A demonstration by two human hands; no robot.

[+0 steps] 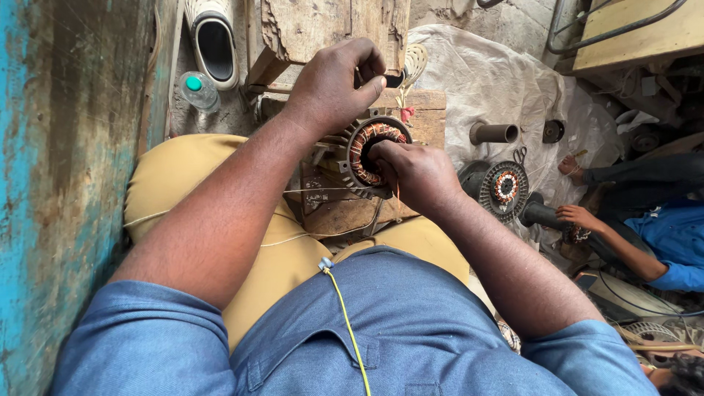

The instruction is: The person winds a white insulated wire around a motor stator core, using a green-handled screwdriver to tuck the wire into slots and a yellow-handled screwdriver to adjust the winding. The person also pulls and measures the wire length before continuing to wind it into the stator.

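Right hand: we see it clenched on the front rim of the motor stator, its fingertips curled into the bore, right against the copper windings.
Left hand: it sits on top of the same housing, just above and behind the right hand, fingers bent and thumb pressed to the forefinger in a pinch; what it pinches is too small for us to tell.
Motor stator: a grey finned casing with an orange-brown coil ring, lying on its side with the open bore turned toward us, caught between both hands.
Support under the grip: the stator rests on a worn wooden block, which stands between the knees in tan trousers.
Thread: a thin pale thread runs sideways just below the stator and across the left thigh.
Behind the grip: a rough wooden box stands past the left hand; further left lie a white shoe and a clear bottle with a green cap.
Right of the grip: on a pale plastic sheet lie a second stator and a short grey pipe.
Far right: another person's hands, in blue sleeves, work well apart from ours.
Far left: a chipped blue wall.
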